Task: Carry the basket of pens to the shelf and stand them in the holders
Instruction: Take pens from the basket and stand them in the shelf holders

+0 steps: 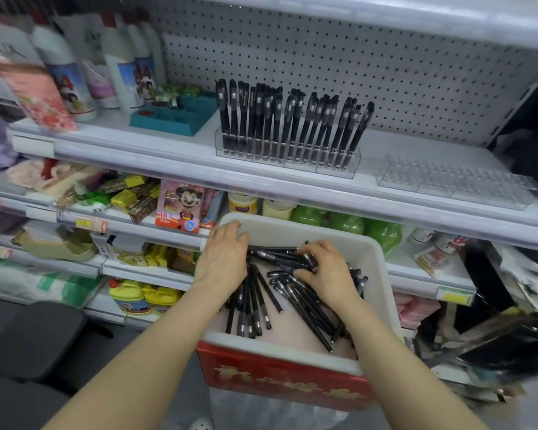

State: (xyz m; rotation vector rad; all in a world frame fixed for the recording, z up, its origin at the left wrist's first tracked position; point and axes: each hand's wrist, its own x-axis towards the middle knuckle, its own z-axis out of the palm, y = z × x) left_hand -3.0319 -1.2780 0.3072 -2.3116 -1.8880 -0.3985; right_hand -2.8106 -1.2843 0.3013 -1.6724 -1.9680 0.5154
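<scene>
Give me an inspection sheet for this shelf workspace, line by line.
Surface: white shelf carries the holders.
Job's things: loose pens lie heaped in the basket; full holder has standing pens; empty holder is to its right.
Clutter: teal tray and bottles at the shelf's left; red box beneath the basket.
Grips: left hand rests at the basket's left rim; right hand curls round a bunch of loose pens.
Cables: nothing seen.
Surroundings: pegboard behind; stocked lower shelves.
</scene>
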